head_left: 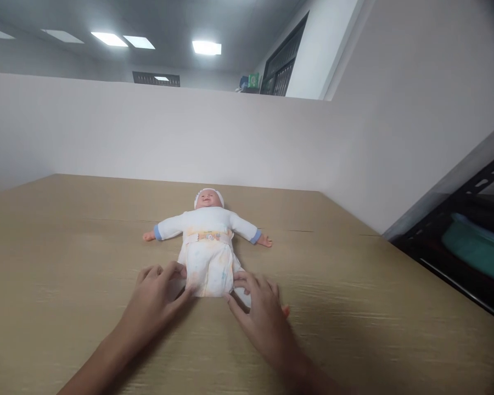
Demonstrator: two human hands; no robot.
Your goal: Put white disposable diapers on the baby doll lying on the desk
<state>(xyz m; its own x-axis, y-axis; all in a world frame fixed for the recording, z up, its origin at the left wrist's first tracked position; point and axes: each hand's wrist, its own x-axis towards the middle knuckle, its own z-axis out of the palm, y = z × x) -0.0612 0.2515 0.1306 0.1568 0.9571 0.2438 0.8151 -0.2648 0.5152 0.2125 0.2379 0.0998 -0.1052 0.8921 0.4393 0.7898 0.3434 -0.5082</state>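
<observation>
Left hand [158, 293] | right hand [257, 307] | both on doll's [208, 230] diaper [209, 269]

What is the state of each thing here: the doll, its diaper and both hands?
Doll, lying face up on the table, arms spread.
Diaper, fastened around the doll's waist.
Left hand, palm down at the diaper's lower edge, grip unclear.
Right hand, palm down, fingers spread at the diaper's lower edge.
</observation>
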